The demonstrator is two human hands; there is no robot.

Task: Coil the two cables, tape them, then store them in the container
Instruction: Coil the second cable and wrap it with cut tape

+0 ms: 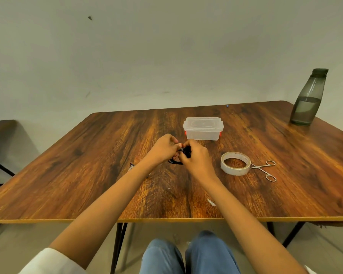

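A coiled black cable [176, 160] is held just above the wooden table [87, 175] at its middle. My left hand [162, 149] and my right hand [196, 157] both grip it, fingertips meeting over the coil, which they mostly hide. A small pale strip shows between the fingertips. The clear plastic container [203, 128], lid on, with red clips, stands just behind my hands. A roll of white tape [235, 163] lies to the right of my right hand. A second cable [131, 166] is partly visible behind my left forearm.
Small metal scissors [264, 169] lie right of the tape roll. A grey water bottle [309, 97] stands at the far right corner. A white scrap [211, 202] lies near the front edge. The wall is close behind the table.
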